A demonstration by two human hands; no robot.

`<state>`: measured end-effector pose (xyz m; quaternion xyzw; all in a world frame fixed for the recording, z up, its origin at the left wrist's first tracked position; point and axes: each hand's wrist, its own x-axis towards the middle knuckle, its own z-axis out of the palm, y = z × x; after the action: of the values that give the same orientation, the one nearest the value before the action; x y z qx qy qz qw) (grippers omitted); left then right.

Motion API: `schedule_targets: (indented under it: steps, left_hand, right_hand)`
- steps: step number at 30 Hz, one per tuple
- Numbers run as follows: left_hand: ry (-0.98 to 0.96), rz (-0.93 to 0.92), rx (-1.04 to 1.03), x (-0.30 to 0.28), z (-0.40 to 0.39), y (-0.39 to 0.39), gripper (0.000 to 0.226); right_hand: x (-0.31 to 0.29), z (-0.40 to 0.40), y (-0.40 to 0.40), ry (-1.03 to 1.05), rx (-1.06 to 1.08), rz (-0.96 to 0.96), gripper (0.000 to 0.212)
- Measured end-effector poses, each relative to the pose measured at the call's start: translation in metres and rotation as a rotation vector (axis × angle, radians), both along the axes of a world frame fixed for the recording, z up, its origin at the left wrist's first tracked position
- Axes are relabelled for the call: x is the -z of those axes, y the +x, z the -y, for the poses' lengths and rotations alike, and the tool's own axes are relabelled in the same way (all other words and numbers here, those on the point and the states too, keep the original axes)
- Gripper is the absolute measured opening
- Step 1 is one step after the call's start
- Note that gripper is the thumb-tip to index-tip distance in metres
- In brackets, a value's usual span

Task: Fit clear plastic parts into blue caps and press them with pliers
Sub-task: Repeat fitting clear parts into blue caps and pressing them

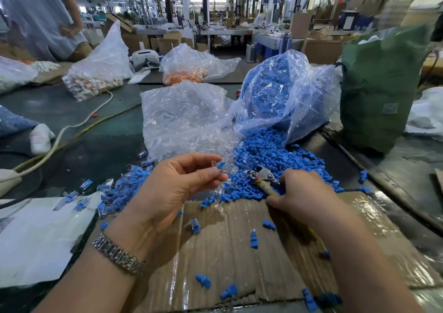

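Note:
My left hand (177, 180) is raised above the cardboard and pinches a small clear plastic part with a blue cap (219, 165) between thumb and fingertips. My right hand (304, 192) grips the handles of metal pliers (262, 176), whose jaws point left over the pile of loose blue caps (275, 154). That pile spills from an open clear bag of blue caps (282, 92). A clear bag of clear plastic parts (182, 116) lies just left of it. Assembled blue-and-clear pieces (124, 188) are heaped left of my left hand.
A flattened cardboard sheet (239, 252) with scattered blue caps lies under my hands. White plastic sheet (36, 236) is at the left, a green sack (378, 87) at the right. Cables (72, 130) cross the floor. Another person (40, 17) stands at the far left.

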<state>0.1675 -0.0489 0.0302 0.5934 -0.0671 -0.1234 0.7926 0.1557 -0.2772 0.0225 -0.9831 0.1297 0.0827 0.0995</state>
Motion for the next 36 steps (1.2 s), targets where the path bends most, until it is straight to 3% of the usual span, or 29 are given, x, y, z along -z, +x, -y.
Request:
schedule_targets:
  steps: [3, 6, 9, 11, 13, 16, 28, 33, 36]
  left_hand:
    - [-0.002, 0.003, -0.011, 0.001, -0.001, 0.001, 0.023]
    - [-0.023, 0.018, -0.056, 0.003, -0.002, 0.003, 0.021]
    - [-0.054, 0.024, -0.104, 0.004, -0.003, 0.006, 0.025]
    - [-0.071, 0.024, -0.110, 0.005, -0.004, 0.007, 0.025]
    - [-0.069, 0.032, -0.099, 0.005, -0.003, 0.007, 0.023]
    - [-0.021, 0.066, -0.098, 0.005, -0.001, 0.007, 0.025]
    - [0.281, 0.288, -0.157, 0.006, 0.004, -0.001, 0.026]
    - [0.276, 0.313, -0.185, 0.009, 0.005, 0.001, 0.026]
    - [0.310, 0.329, -0.170, 0.009, 0.002, 0.003, 0.024]
  right_hand:
    - [-0.001, -0.002, 0.000, -0.029, -0.033, 0.051, 0.029]
    - [-0.005, 0.001, 0.000, 0.039, -0.031, 0.155, 0.024]
    - [-0.008, 0.003, -0.002, 0.389, -0.059, 0.249, 0.024]
    - [-0.011, -0.002, -0.006, 0.743, -0.131, 0.153, 0.022]
    - [-0.013, -0.009, -0.011, 0.950, -0.222, -0.023, 0.029]
    - [-0.014, -0.021, -0.017, 0.955, -0.310, -0.120, 0.031]
    - [-0.026, -0.036, -0.029, 0.862, -0.328, -0.028, 0.035]
    - [-0.022, -0.045, -0.024, 0.696, -0.327, 0.038, 0.050]
    - [-0.019, -0.042, -0.022, 0.786, -0.308, 0.014, 0.057]
